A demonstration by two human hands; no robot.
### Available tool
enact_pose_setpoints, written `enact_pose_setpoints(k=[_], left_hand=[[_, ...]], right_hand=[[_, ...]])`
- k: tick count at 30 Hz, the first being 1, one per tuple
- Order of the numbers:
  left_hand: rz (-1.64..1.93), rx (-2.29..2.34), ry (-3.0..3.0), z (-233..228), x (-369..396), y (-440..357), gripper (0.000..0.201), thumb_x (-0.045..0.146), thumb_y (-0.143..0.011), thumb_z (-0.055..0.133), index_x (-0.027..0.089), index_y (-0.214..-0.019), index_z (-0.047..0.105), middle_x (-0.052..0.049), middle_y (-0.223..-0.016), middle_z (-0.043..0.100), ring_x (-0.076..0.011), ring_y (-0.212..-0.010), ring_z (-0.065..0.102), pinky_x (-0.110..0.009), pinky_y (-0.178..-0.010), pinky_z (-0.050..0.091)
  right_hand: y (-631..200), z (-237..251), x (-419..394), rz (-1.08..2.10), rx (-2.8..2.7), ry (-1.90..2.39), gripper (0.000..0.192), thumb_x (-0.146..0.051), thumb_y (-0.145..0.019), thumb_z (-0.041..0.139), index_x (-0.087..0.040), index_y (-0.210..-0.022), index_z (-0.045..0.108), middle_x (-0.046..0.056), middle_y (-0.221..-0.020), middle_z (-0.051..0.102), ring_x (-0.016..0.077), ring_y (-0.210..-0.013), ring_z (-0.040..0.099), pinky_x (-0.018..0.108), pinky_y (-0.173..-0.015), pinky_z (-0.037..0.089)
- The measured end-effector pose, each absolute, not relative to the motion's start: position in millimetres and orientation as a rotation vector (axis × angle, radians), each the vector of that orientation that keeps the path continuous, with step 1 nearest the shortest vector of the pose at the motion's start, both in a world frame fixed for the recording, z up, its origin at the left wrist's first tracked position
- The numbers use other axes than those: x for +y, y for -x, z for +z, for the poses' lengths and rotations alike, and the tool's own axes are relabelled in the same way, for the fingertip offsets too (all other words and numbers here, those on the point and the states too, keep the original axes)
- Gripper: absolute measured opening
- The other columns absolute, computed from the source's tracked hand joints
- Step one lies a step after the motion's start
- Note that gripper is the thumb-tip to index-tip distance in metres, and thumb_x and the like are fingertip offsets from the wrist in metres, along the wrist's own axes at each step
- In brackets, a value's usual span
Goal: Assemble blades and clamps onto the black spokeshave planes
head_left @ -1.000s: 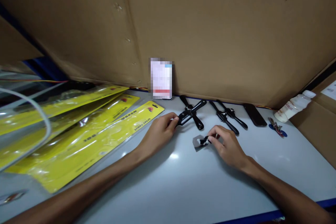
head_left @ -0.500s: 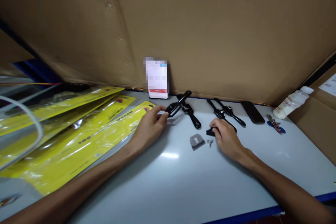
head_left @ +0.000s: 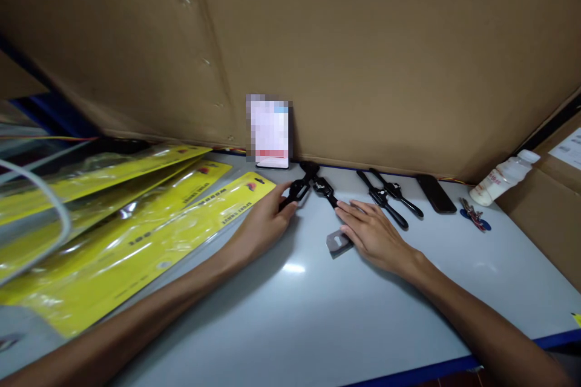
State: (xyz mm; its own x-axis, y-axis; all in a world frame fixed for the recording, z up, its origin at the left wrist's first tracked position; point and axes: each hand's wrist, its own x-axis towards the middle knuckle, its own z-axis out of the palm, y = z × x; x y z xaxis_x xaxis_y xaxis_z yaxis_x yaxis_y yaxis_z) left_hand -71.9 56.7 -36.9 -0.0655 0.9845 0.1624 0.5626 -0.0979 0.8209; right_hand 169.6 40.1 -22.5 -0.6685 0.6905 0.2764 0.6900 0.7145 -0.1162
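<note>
My left hand [head_left: 267,213] is closed on the near part of a black spokeshave [head_left: 300,188], its slotted body showing past the fingers. Beside it, a second black spokeshave [head_left: 323,187] lies on the table. My right hand [head_left: 376,231] is open and low over the table, its stretched fingertips at the near handle of that second spokeshave. Partly beneath those fingers is a flat grey blade [head_left: 336,243] with a slot. Whatever lies under the palm is hidden. Two more black spokeshaves, a nearer one [head_left: 380,196] and a farther one [head_left: 396,189], lie side by side to the right.
Yellow spokeshave packaging cards [head_left: 181,242] with clear plastic cover the left side. A lit phone [head_left: 272,133] leans on the cardboard wall [head_left: 363,60]. A dark phone [head_left: 436,193], keys [head_left: 474,216] and a tilted bottle [head_left: 503,178] are at right. A white cable [head_left: 59,211] loops at left.
My right hand has moved left and its fingers have straightened; the small black part it held no longer shows. The wing screw is now out of sight. The left hand's spokeshave has swung lower.
</note>
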Motion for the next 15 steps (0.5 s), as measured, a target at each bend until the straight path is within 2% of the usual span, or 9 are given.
enact_pose_setpoints(k=[3, 6, 8, 10, 15], left_hand=[[0.881, 1.665, -1.923, -38.9, 54.3, 71.3, 0.056, 0.035, -0.086, 0.05, 0.016, -0.139, 0.05, -0.015, -0.117, 0.071, -0.0307, -0.108, 0.065, -0.04, -0.085, 0.05], [0.681, 1.686, -2.103, -34.4, 46.9, 67.5, 0.057, 0.032, -0.09, 0.046, 0.018, -0.146, 0.046, -0.015, -0.113, 0.073, -0.032, -0.103, 0.067, -0.042, -0.084, 0.049], [0.565, 1.689, -2.193, -29.3, 41.6, 64.2, 0.056, 0.03, -0.092, 0.043, 0.018, -0.147, 0.045, -0.015, -0.109, 0.074, -0.0322, -0.097, 0.069, -0.041, -0.081, 0.049], [0.52, 1.679, -2.235, -24.9, 38.0, 61.4, 0.053, 0.028, -0.093, 0.04, 0.017, -0.145, 0.048, -0.015, -0.106, 0.075, -0.0318, -0.093, 0.07, -0.041, -0.079, 0.049], [0.675, 1.711, -2.142, -23.2, 39.5, 61.2, 0.045, 0.025, -0.096, 0.038, 0.018, -0.138, 0.052, -0.012, -0.106, 0.075, -0.0312, -0.099, 0.069, -0.042, -0.084, 0.05]], right_hand=[[-171.5, -20.2, 43.4, -0.131, -2.611, 1.132, 0.027, -0.023, -0.103, 0.046, -0.015, -0.113, 0.07, 0.012, -0.131, 0.067, 0.0277, -0.119, 0.059, 0.046, -0.098, 0.049], [-178.3, -18.3, 46.0, -0.205, -2.575, 1.243, 0.023, -0.018, -0.099, 0.05, -0.014, -0.091, 0.072, 0.013, -0.105, 0.073, 0.0262, -0.099, 0.064, 0.042, -0.087, 0.051], [-184.2, -17.5, 47.5, -0.212, -2.506, 1.363, 0.015, -0.016, -0.095, 0.056, -0.014, -0.094, 0.07, 0.012, -0.096, 0.072, 0.0259, -0.093, 0.064, 0.039, -0.081, 0.05], [-190.0, -17.2, 49.1, -0.177, -2.446, 1.475, 0.013, -0.018, -0.093, 0.06, -0.014, -0.101, 0.068, 0.011, -0.097, 0.07, 0.0255, -0.092, 0.064, 0.037, -0.079, 0.049], [-201.9, -18.8, 55.7, -0.006, -2.427, 1.552, 0.014, -0.019, -0.094, 0.056, -0.017, -0.103, 0.067, 0.009, -0.099, 0.067, 0.0256, -0.093, 0.063, 0.036, -0.08, 0.046]])
